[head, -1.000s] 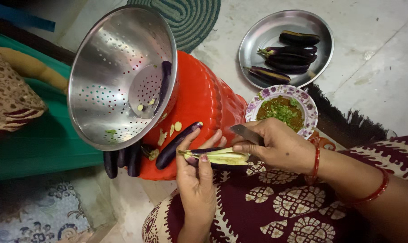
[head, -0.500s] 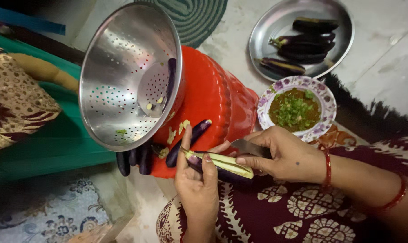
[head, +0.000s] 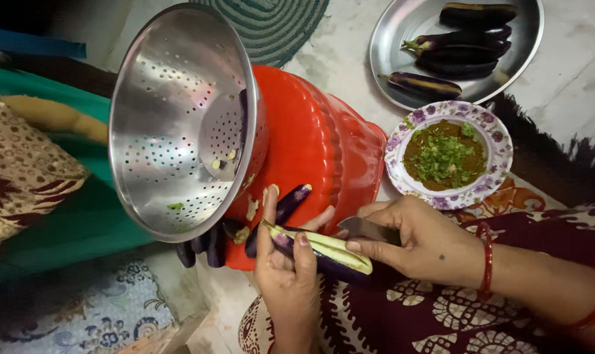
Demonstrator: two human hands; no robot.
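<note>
Left hand (head: 285,272) grips a slit eggplant (head: 323,252) over the lap; right hand (head: 412,239) grips a knife (head: 369,229) against it. Several slit eggplants fill a steel plate (head: 389,39); whole ones (head: 205,246) wait beside the colander (head: 179,118).

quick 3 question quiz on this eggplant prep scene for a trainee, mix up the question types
1. True or false: the left hand grips a slit eggplant whose pale flesh shows.
2. Multiple choice: the knife in the right hand is a) lying in the colander, b) at the eggplant's far end, c) resting on the steel plate.
3. Fill in: the flowered bowl holds a brown mix topped with chopped ____ herbs.

Key: 1 true; 2 b; 3 green.
</note>
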